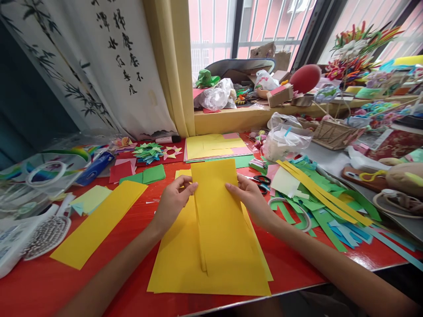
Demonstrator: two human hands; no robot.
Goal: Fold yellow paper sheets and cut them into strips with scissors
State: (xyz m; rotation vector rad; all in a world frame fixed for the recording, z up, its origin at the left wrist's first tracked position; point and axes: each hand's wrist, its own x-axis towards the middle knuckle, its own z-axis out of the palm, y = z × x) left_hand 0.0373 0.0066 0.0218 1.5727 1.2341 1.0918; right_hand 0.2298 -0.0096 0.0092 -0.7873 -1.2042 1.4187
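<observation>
A folded sheet of yellow paper is held between my two hands, its far end lifted a little. My left hand pinches its left edge with thumb and fingers. On the opposite edge, my right hand grips it with the thumb on top. Beneath it lie larger yellow sheets, flat on the red table. To the left rests a yellow paper strip. Black-handled scissors lie just beyond my right hand, partly hidden.
Green and blue paper strips are heaped on the right, with a tape roll among them. A hairbrush lies at the left. Stacked coloured paper sits at the back, near a plastic-wrapped cup. Clutter fills the windowsill.
</observation>
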